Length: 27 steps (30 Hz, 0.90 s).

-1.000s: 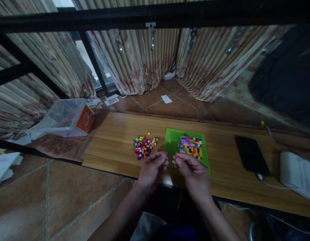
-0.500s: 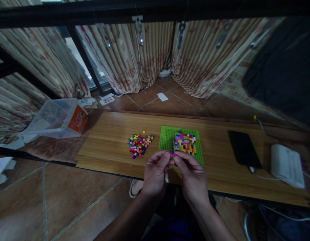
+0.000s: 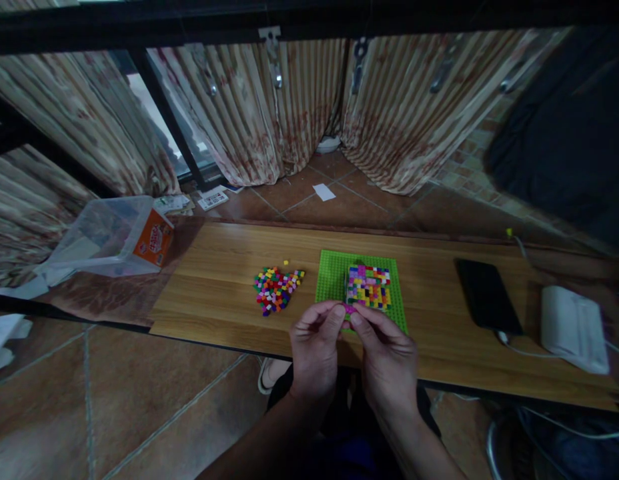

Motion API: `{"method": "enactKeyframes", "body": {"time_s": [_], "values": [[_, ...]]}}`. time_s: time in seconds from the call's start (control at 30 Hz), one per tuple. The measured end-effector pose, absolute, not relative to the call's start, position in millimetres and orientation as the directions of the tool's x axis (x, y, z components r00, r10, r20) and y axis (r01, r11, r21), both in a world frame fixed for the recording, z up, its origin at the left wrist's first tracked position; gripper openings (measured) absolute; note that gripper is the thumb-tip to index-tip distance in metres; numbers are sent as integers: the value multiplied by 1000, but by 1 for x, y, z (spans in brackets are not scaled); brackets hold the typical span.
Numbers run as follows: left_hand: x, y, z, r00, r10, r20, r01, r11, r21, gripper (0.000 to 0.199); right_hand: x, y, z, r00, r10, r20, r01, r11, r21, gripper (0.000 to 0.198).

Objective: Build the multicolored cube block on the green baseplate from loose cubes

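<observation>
Between the fingertips of both hands is a small pink toy brick piece (image 3: 348, 309), partly covered by the thumbs. My left hand (image 3: 317, 343) pinches it from the left, and my right hand (image 3: 387, 343) pinches it from the right. Both are held just over the near edge of a green studded baseplate (image 3: 331, 275). On the baseplate's right part stands a block built of many-coloured small bricks (image 3: 369, 285); its near side is partly behind my right hand. A loose heap of coloured bricks (image 3: 275, 290) lies to the left.
One yellow brick (image 3: 286, 263) lies apart behind the heap on the wooden table (image 3: 209, 280). To the right are a black phone (image 3: 488, 297) with a cable and a white box-shaped device (image 3: 573, 329). A clear plastic bin (image 3: 109, 237) with an orange label stands beyond the table's left end.
Both hands have shifted very slightly to the right, and the fingertips sit a little closer together around the pink piece. The baseplate and heap look unchanged.
</observation>
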<state>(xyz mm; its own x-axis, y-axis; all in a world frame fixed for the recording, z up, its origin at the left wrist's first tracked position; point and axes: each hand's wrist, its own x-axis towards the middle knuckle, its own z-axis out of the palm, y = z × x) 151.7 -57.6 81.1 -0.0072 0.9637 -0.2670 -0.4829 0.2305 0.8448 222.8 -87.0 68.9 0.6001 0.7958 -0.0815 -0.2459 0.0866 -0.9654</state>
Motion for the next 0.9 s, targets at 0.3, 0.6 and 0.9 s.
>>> {"method": "enactKeyframes", "body": {"time_s": [0.3, 0.6, 0.9], "values": [[156, -59, 84, -44, 983, -176, -460, 136, 877, 11, 215, -88, 69, 660, 741, -129, -304, 106, -947, 17], [155, -61, 86, -102, 987, -121, -368, 76, 927, 8, 212, -87, 70, 696, 710, -107, -253, 102, -962, 17], [157, -62, 83, -118, 989, -88, -355, 41, 934, 7, 210, -86, 67, 697, 705, -128, -254, 75, -964, 19]]}}
